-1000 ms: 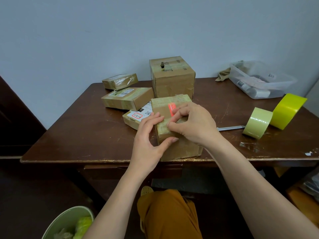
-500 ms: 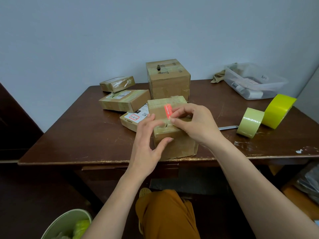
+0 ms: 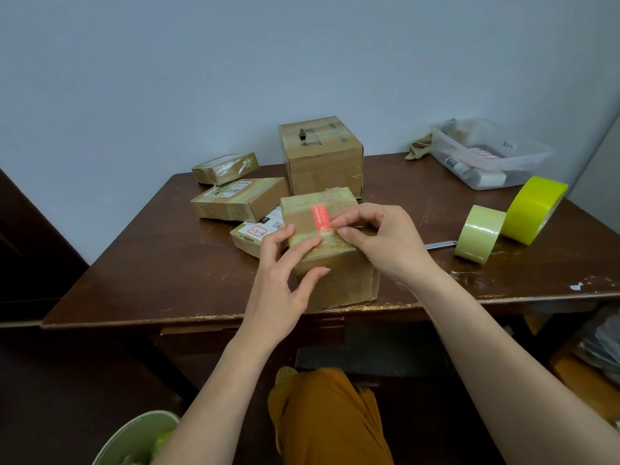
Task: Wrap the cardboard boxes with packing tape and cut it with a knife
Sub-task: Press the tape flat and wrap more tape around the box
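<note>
From the head view, a tape-wrapped brown cardboard box with a red label (image 3: 330, 250) stands at the near edge of the dark brown wooden surface (image 3: 174, 263), at the centre of the scene. The left hand (image 3: 285, 276) braces the box's near left corner, fingers lying fairly straight over the top edge and thumb pressed against the front face. The right hand (image 3: 382, 239) rests on the box's top at its 3 o'clock side, its fingertips (image 3: 342, 229) curled and pinching at the tape beside the red label. At 12 o'clock from this box stands a taller cube-shaped cardboard box (image 3: 322, 156); at 10 o'clock lie a flat cardboard parcel with a white label (image 3: 238, 203) and, farther back, a small plastic-wrapped parcel (image 3: 224, 167). A flat parcel with a red-bordered sticker (image 3: 256, 234) lies just beside the held box at 9 o'clock. At 3 o'clock a pale green roll of packing tape (image 3: 479, 233) touches a bright yellow tape roll (image 3: 535, 209), with a metal knife handle (image 3: 441, 245) showing near the pale roll. A clear plastic bin (image 3: 486, 156) sits at 2 o'clock.
</note>
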Available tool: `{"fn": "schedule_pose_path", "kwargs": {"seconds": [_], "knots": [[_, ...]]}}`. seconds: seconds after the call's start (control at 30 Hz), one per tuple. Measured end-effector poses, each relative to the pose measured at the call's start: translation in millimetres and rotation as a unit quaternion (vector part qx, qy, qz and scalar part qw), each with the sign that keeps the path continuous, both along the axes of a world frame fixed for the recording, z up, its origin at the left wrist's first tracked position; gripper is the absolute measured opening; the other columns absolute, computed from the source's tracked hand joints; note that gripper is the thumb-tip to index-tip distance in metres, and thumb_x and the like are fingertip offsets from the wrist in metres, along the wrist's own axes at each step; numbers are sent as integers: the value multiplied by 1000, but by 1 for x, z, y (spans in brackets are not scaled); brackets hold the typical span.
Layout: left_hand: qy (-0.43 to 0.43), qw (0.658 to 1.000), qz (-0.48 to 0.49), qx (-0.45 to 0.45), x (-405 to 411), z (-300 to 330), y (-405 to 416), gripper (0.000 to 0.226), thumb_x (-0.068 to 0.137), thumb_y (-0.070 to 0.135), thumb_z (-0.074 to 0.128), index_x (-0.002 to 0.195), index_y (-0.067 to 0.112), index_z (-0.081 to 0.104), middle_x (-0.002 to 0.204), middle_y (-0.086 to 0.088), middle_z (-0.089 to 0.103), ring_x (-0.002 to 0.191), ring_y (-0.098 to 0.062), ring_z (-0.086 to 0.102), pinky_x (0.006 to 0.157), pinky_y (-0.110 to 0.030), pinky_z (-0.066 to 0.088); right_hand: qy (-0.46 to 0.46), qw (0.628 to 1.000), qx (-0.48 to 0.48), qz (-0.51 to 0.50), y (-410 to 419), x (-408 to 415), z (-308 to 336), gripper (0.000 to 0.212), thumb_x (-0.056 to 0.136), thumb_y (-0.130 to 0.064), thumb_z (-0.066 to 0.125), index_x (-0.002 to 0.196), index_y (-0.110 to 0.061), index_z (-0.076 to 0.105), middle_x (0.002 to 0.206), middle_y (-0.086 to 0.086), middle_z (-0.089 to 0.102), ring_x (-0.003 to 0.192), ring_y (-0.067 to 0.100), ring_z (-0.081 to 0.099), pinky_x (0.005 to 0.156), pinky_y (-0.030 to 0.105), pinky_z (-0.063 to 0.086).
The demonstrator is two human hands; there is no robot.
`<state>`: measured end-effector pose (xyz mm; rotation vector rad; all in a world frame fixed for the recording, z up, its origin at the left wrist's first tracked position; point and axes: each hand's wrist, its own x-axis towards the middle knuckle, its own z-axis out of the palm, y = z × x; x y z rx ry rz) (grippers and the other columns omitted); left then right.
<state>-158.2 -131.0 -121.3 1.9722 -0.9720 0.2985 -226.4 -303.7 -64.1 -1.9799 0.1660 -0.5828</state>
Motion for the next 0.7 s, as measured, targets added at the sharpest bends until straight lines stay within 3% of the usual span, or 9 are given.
{"fn": "schedule_pose_path", "kwargs": {"seconds": [0.07, 0.17, 0.23, 0.3, 0.4, 0.47, 0.6, 0.63, 0.7], "knots": [[-3, 999, 4, 44, 1, 6, 5, 43, 87, 48, 57, 129, 44, 54, 140, 2, 33, 140, -8, 24, 110, -27, 34, -61, 996, 41, -53, -5, -4, -3, 25, 92, -3, 64, 94, -27, 74, 100, -12, 72, 98, -3, 65, 86, 12, 50], [-67, 993, 44, 84, -3, 14, 8, 41, 94, 53, 52, 133, 40, 57, 139, 4, 28, 137, -6, 17, 113, -47, 34, -178, 946, 73, -262, -29, -21, -18, 28, 93, 2, 56, 97, -23, 69, 100, -6, 70, 89, -12, 60, 76, 2, 43], [-167, 983, 57, 42, -15, 19, 3, 37, 96, 43, 54, 131, 31, 62, 137, -4, 34, 137, -11, 22, 116, -48, 28, -198, 901, 92, -375, -53, -37, -36, 27, 90, 1, 53, 101, -21, 64, 108, 4, 67, 91, -5, 59, 80, 9, 47], [-263, 964, 11, -36, -32, 17, -12, 30, 92, 24, 59, 117, 13, 70, 122, -9, 49, 124, -15, 41, 112, -32, 32, -168, 880, 113, -429, -78, -54, -59, 27, 87, -2, 53, 108, -17, 60, 118, 11, 61, 101, 14, 60, 92, 29, 51], [-280, 953, -114, 1, -65, -1, -45, 21, 87, 7, 58, 103, 4, 71, 104, -8, 58, 94, -16, 56, 80, -22, 49, -30, 904, 109, -412, -107, -74, -84, 36, 88, -5, 57, 123, -13, 57, 129, 10, 52, 119, 27, 52, 100, 34, 43], [-220, 958, -163, 85, -80, -17, -67, 24, 90, 8, 54, 108, 6, 70, 111, -6, 58, 89, -13, 59, 72, -23, 53, 65, 935, 47, -345, -121, -78, -89, 43, 87, -5, 60, 129, -15, 58, 126, 5, 53, 120, 25, 49, 97, 30, 39], [-69, 979, -141, 129, -85, -34, -113, 27, 97, 10, 52, 122, 12, 63, 123, 6, 44, 85, -4, 53, 72, -15, 48, 173, 968, 21, -181, -142, -69, -79, 12, 88, -8, 62, 98, -15, 65, 97, 7, 66, 78, 16, 60, 61, 14, 45], [-38, 984, -126, 118, -84, -35, -126, 27, 98, 11, 51, 122, 12, 63, 121, 8, 43, 83, -3, 53, 73, -14, 47, 178, 972, 36, -152, -147, -68, -78, 8, 91, -14, 64, 95, -17, 69, 95, 4, 70, 82, 19, 64, 65, 12, 47], [30, 992, -85, 87, -81, -33, -149, 24, 99, 13, 51, 120, 14, 63, 116, 11, 44, 85, 2, 51, 75, -9, 45, 179, 976, 56, -111, -156, -65, -80, 18, 95, -32, 64, 107, -24, 75, 109, -3, 72, 107, 19, 65, 96, 27, 50]]}}
